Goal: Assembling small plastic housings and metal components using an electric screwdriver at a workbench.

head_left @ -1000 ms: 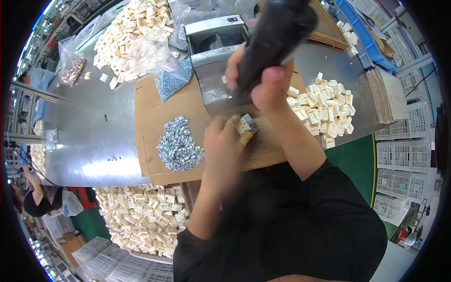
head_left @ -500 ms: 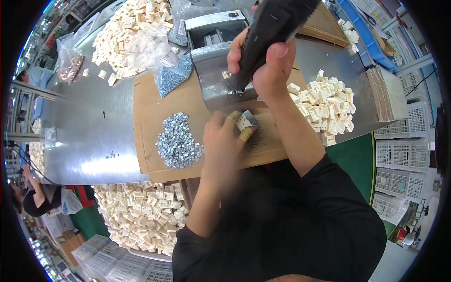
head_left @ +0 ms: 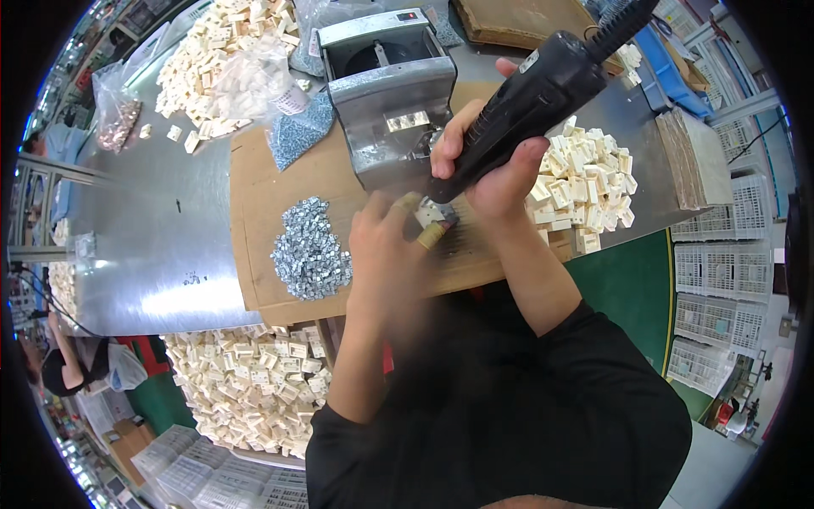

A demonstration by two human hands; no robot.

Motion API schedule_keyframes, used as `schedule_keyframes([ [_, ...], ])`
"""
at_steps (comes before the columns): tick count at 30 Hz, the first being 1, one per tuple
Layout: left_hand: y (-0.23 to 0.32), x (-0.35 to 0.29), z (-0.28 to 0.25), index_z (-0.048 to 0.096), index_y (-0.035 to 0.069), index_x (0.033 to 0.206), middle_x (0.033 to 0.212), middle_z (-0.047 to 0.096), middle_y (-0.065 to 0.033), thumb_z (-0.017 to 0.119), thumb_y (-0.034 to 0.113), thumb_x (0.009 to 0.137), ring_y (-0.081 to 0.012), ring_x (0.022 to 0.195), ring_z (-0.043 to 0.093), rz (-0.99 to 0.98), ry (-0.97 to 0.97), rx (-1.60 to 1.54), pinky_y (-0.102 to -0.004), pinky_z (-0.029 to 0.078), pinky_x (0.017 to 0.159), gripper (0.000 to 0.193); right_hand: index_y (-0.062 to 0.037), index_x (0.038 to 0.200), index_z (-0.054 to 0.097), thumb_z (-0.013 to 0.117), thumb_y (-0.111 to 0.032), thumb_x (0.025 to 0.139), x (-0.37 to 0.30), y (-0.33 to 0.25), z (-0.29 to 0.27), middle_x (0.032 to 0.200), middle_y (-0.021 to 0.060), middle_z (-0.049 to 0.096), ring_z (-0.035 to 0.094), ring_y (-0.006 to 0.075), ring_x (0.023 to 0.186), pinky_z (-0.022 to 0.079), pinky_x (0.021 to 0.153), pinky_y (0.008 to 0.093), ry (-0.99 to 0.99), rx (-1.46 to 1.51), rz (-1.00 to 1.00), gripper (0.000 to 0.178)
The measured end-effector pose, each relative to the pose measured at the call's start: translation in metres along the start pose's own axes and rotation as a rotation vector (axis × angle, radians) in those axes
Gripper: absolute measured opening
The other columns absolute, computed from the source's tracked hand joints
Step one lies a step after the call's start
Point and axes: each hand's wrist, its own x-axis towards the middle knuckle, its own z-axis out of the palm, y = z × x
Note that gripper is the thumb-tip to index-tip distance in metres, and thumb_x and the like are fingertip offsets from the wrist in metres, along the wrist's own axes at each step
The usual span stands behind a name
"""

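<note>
Far left: co-worker's arm [head_left: 68,352], rest hard to make out near dark rim. On steel counter [head_left: 144,246]: clear bag [head_left: 116,119] of copper-coloured bits, too small to identify. Behind: large pile of cream blocks [head_left: 182,81], partly under clear plastic. Below counter edge: lower mass of cream blocks [head_left: 246,390], partly hidden by left arm. On cardboard sheet [head_left: 252,204]: bag of tiny bluish parts [head_left: 301,136], heap of silver metal pieces [head_left: 309,254].

Left hand [head_left: 380,239]: yellowish wraps on fingers, grip closed on cream slotted block [head_left: 427,214] above cardboard, partly covered by fingers; contact underneath unclear. Wrist blurred. Just behind: grey metal screw feeder [head_left: 373,157], pale strip on front.

Right hand [head_left: 500,188]: grip wrapped around black electric screwdriver [head_left: 534,102], slanted, lower end at block; touching or not, cannot tell. Cord cut off at top. Beyond: right-hand pile of cream blocks [head_left: 589,182]. Far right: white crates [head_left: 721,276], bent by fisheye.
</note>
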Motion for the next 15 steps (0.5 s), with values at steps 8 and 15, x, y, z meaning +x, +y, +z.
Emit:
schedule_keyframes([
  [8,0.000,0.006,-0.003,0.069,0.005,0.096,0.088,0.059,-0.0071,0.085,0.032,0.067,-0.0307,0.077,0.059,0.145,-0.013,0.128,-0.0416,0.048,0.068,0.043,-0.0018,0.122,0.033,0.058,-0.063,0.090,-0.001,-0.001,0.002,0.072,0.0158,0.057,0.060,0.0204,0.056,0.048,0.046,0.0294,-0.029,0.014,-0.015,0.073],
  [15,-0.004,0.012,-0.004,0.068,0.005,0.091,0.088,0.059,-0.0061,0.086,0.035,0.065,-0.0285,0.073,0.058,0.210,0.014,0.162,-0.0402,0.045,0.064,0.043,-0.0032,0.145,0.025,0.055,-0.075,0.084,-0.003,-0.001,0.009,0.068,0.0123,0.058,0.056,0.0191,0.050,0.049,0.050,0.0307,0.020,-0.109,0.036,0.099],
])
